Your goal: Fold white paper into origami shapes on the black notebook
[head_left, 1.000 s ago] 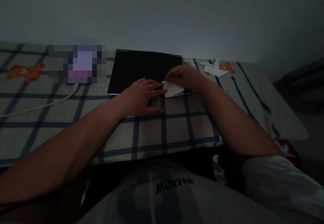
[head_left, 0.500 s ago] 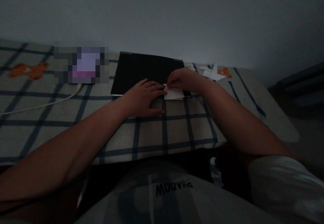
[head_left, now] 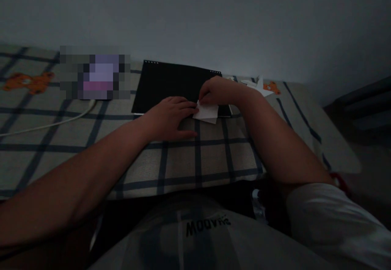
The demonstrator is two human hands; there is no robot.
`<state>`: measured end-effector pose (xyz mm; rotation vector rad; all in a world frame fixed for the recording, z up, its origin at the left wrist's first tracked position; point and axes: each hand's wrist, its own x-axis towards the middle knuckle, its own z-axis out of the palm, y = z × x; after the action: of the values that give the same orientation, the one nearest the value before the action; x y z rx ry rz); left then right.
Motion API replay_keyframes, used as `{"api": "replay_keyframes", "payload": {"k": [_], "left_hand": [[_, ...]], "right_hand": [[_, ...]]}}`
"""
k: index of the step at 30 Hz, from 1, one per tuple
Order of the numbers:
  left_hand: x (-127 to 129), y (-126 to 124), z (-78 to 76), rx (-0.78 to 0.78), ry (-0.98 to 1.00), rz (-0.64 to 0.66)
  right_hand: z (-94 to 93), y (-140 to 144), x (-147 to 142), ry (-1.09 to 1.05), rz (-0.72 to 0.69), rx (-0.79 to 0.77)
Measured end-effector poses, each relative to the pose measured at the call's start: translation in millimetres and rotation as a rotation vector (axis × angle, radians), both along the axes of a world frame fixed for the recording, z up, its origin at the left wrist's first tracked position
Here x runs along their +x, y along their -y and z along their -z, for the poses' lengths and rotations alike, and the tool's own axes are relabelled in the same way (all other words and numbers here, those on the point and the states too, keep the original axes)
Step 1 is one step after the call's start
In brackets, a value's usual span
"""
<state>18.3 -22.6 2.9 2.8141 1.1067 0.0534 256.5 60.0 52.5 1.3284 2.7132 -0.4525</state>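
A small folded piece of white paper (head_left: 208,112) lies over the front edge of a black notebook (head_left: 171,80). My left hand (head_left: 169,117) rests flat with its fingers stretched out and the thumb apart; its fingertips touch the paper's left edge. Above the paper, my right hand (head_left: 216,91) has thumb and fingers pinched together at its upper left corner. The right hand hides part of the paper's upper edge. Behind the right wrist sits a folded white paper shape (head_left: 259,86) with pointed parts.
A phone (head_left: 99,76), blurred out, stands at the left with a white cable (head_left: 61,123) plugged into its lower end. The checked cloth (head_left: 180,160) covers the table, with orange bear figures (head_left: 29,82) on it. A pale wall (head_left: 195,21) rises behind.
The small paper has turned slightly, and its lower flap now shows at a slant. My right hand has shifted a little left with it; the left hand stays nearly in place.
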Motion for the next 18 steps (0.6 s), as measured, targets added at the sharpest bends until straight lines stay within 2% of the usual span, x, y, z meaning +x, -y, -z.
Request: {"api": "replay_keyframes", "payload": {"k": [5,13,18], "left_hand": [[1,0,-0.4,-0.023,0.018,-0.022],[-2,-4,1.6,0.006,0.091,-0.033],[-4,-9,6.3,0.048,0.173,-0.030]], "right_hand": [[1.5,4,-7,-0.041,0.027,0.024],[29.4,-9,11,-0.266,-0.009,-0.004],[38.8,-2,16,-0.396,0.028,-0.056]]}}
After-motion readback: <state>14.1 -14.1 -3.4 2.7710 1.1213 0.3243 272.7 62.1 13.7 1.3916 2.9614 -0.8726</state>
